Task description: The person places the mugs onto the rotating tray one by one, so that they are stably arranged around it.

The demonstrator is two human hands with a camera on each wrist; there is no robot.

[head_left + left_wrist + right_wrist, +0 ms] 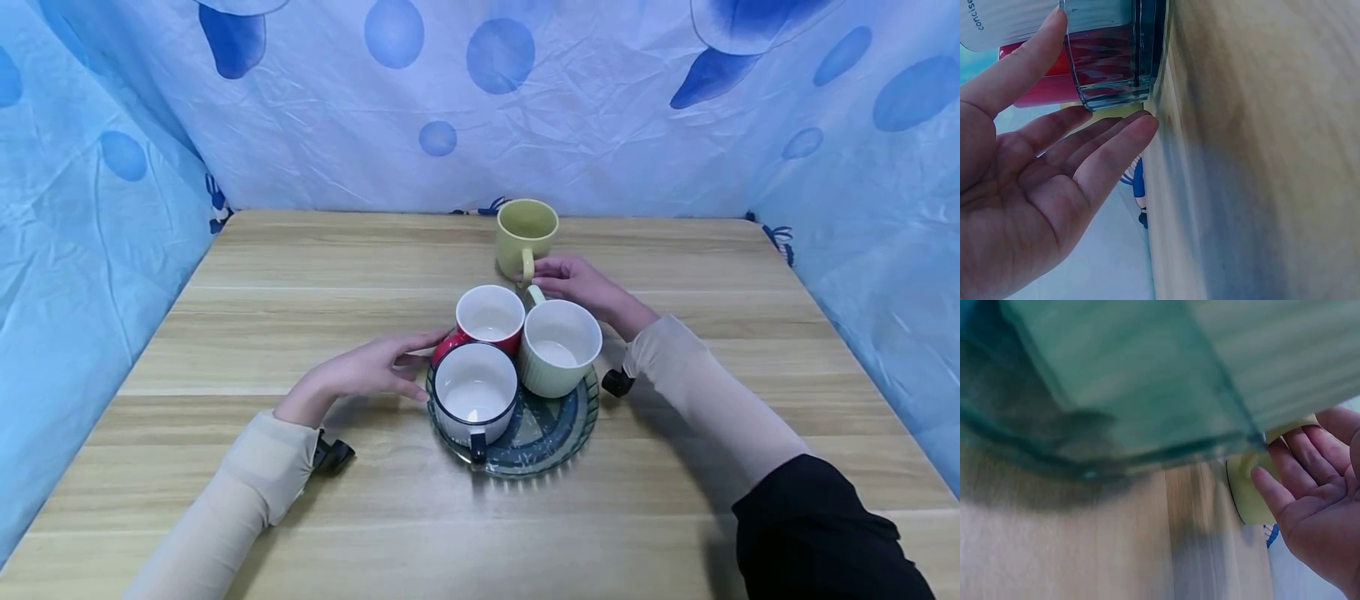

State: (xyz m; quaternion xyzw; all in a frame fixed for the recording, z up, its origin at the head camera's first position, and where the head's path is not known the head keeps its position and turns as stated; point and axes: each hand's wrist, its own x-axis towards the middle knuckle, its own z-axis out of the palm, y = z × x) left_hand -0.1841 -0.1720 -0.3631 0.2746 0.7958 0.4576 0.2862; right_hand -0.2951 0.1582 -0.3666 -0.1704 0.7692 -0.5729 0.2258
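Observation:
My left hand [382, 367] has its fingers spread beside the round clear glass tray [592, 408], fingertips right at its rim. In the left wrist view the palm shows and nothing is gripped. On the tray are a white mug with a dark rim [476, 383], a red mug [491, 312] with a white inside, and a pale green ribbed mug [558, 346]. My right hand [577, 287] reaches behind the pale green mug and pinches the handle of a yellow-green mug [517, 250], which stands upright behind the tray. Its fingertips are partly hidden by that handle.
The wooden table [300, 275] carries the tray near its middle. Blue patterned cloth [315, 125] hangs behind the table and along both sides. A small black wrist camera [333, 457] sits below the left wrist, and another [617, 382] is close to the tray's right side.

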